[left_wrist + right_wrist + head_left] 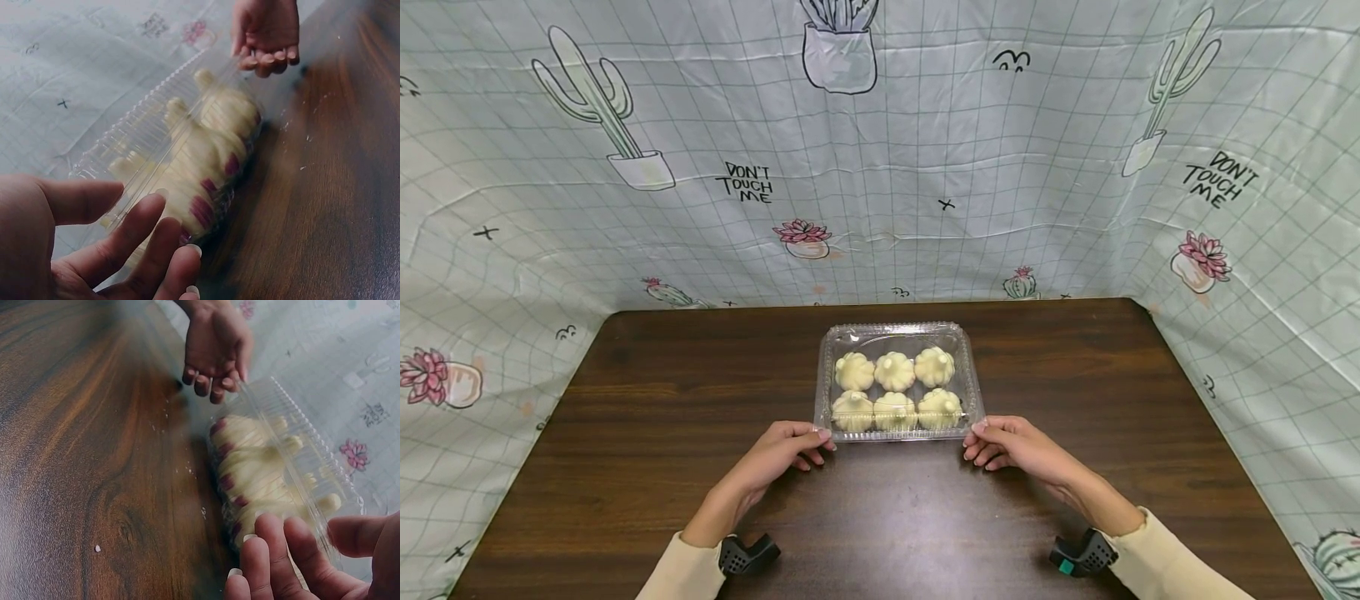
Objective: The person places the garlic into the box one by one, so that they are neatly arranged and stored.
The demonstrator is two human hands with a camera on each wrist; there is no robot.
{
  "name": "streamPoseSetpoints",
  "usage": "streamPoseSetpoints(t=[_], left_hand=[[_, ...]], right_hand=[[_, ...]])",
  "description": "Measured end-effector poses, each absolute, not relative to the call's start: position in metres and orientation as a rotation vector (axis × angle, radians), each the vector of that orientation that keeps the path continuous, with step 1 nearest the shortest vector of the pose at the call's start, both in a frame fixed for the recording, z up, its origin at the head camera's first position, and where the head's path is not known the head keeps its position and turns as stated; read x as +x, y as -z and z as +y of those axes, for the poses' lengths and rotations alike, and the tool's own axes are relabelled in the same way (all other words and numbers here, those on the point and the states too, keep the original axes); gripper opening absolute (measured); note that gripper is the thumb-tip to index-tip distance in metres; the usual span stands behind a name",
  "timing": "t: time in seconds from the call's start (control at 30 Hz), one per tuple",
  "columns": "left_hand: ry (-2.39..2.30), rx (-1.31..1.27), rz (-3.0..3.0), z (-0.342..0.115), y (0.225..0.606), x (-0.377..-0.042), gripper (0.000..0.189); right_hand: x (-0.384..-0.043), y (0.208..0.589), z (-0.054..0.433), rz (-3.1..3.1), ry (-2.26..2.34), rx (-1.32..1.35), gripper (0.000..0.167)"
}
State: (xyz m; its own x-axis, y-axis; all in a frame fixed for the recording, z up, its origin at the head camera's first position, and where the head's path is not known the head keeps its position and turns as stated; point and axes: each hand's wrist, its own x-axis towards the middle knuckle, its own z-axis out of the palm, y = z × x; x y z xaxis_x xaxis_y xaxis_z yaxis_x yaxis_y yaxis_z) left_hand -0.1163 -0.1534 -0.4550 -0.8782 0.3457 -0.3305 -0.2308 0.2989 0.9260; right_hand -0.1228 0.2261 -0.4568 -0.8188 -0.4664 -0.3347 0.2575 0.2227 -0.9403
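Note:
A clear plastic clamshell box [898,434] with its lid down is at the middle of the table. Through the lid show several pale, ribbed, garlic-shaped pieces [894,372] in two rows, each topped by a stubby stem. Purple patches mark their lower sides in both wrist views. My left hand [790,447] pinches the front left corner of the box's rim between thumb and forefinger. At the front right corner, my right hand [1011,447] pinches the rim the same way. The other fingers of both hands bend loosely beneath.
The dark wooden table [685,392] extends to both sides of the box. A pale checked cloth [880,167] printed with cacti hangs behind the table and along its left and right sides. Small pale crumbs [97,549] dot the wood in front of the box.

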Motion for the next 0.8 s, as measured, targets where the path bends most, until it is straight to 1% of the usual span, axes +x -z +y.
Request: streamPoseSetpoints(t=[0.8], left_hand=[[-1.661, 0.086, 2.137, -0.1514, 0.4589, -0.1144, 0.032]], right_hand=[[-0.1226, 0.4571, 0.2244, 1.939, 1.649, -0.173, 0.036]])
